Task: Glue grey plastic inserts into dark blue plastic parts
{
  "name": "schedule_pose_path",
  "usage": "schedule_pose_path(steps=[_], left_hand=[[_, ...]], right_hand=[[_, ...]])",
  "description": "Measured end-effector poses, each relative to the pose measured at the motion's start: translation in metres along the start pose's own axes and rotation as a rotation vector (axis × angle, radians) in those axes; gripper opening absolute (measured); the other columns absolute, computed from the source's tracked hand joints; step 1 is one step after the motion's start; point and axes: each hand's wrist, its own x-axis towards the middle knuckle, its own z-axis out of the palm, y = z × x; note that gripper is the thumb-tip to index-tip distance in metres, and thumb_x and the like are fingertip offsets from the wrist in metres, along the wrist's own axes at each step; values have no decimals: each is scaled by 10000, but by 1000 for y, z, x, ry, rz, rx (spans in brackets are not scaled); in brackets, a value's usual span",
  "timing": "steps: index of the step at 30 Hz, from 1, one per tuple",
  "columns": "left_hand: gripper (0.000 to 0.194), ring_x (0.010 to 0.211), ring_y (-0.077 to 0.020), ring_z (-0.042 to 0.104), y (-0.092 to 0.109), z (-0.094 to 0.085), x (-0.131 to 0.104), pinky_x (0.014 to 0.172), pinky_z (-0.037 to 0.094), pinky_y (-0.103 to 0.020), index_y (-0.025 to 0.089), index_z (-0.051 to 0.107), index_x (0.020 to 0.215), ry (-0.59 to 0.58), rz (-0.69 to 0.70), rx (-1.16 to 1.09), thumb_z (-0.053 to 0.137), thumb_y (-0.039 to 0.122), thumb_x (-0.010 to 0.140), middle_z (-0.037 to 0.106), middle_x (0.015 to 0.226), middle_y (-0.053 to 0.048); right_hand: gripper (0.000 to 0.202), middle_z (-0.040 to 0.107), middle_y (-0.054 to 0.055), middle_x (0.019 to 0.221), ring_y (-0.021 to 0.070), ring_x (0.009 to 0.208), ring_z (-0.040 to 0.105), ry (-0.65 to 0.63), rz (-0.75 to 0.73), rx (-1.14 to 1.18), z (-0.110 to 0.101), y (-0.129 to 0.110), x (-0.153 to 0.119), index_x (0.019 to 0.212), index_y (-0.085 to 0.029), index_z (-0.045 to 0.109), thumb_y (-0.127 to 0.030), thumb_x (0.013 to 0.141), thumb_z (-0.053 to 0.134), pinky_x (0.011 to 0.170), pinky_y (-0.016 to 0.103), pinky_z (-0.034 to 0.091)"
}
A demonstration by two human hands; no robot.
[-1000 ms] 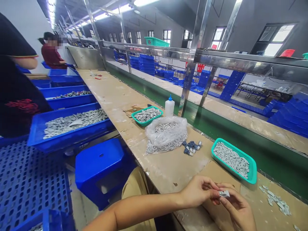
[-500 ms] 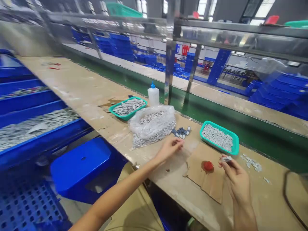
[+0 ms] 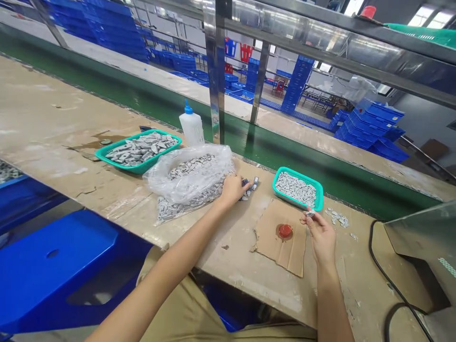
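Observation:
My left hand (image 3: 233, 189) reaches beside the clear plastic bag (image 3: 192, 183), its fingers stretched over a small pile of dark blue and white pieces (image 3: 255, 183). Part of that pile is hidden by the fingers. Between the fingertips of my right hand (image 3: 323, 240) is a small grey-white piece (image 3: 310, 213), held just in front of a green basket (image 3: 319, 195) filled with similar pieces. To the left of that hand, a red blob (image 3: 285, 231) sits in a wet stain on a cardboard sheet (image 3: 267, 242). The bag is full of small grey pieces.
Another green basket (image 3: 142, 167) with larger grey pieces stands left of the bag. Behind them is a white bottle (image 3: 192, 127) with a blue cap. Loose pieces (image 3: 337, 217) lie at right, near a black cable (image 3: 371, 247) and a metal box (image 3: 423, 237). A metal post (image 3: 214, 76) rises behind.
My left hand has moved forward onto the dark blue pieces. My right hand still holds the small piece, now nearer the basket. The view has turned to the right.

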Motion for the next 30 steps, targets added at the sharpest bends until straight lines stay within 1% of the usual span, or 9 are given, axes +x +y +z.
schedule_pose_path(steps=[4,7,9,11,14,18,21,24,30], left_hand=[[122,1045,-337,593,-3,0,-5,945,439,-414,144,725,829,-26,22,6,659,213,754,699,941,-149],[168,1012,-295,633,-2,-5,-4,925,466,-381,148,724,887,-20,27,-62,637,154,744,717,979,-130],[218,928,-260,673,0,-9,-3,864,502,-350,147,713,951,-19,17,-132,668,197,744,729,978,-118],[284,856,-240,693,2,-10,-3,803,526,-328,143,709,951,-45,-11,-300,740,272,701,740,945,-111],[371,844,-235,693,8,-8,-7,810,533,-339,137,727,897,-190,-60,-709,823,342,603,747,912,-102],[438,863,-207,689,18,-1,-15,928,504,-373,131,736,951,-386,-124,-1124,858,283,559,732,913,-74],[364,854,-194,682,26,3,-22,952,501,-412,104,729,940,-494,-175,-1309,819,219,607,705,905,-70],[325,800,-153,659,32,4,-28,891,532,-385,104,718,984,-544,-185,-1362,764,187,673,653,836,-29],[513,682,-113,642,35,7,-34,770,564,-341,146,613,1194,-717,-198,-1249,766,163,704,609,714,36]], right_hand=[[479,715,81,880,181,713,661,12,-1,-29,4,-8,-3,1107,-151,666,-435,737,772,703,354,553],[456,712,60,832,177,672,663,27,-31,-86,7,-15,-4,1064,-166,671,-438,715,785,655,340,563],[422,729,78,858,197,697,678,42,-57,-145,7,-18,-4,998,-167,701,-448,697,790,644,345,570],[378,746,96,909,228,775,696,36,-81,-230,6,-20,-5,953,-169,736,-449,702,779,695,368,579],[291,754,95,978,249,886,698,-22,-154,-394,2,-20,-8,950,-194,771,-416,765,729,809,398,571],[232,755,87,972,235,875,697,-55,-281,-527,-4,-13,-14,978,-220,777,-368,823,686,798,382,571],[228,754,91,940,223,842,698,-30,-330,-524,-9,-4,-18,1002,-211,771,-341,847,667,771,368,577],[206,753,91,947,215,851,699,-51,-366,-539,-12,1,-20,1016,-214,765,-301,865,654,765,357,579],[168,760,80,918,196,824,700,-151,-536,-655,-14,-4,-23,992,-215,764,-179,862,663,769,352,569]])
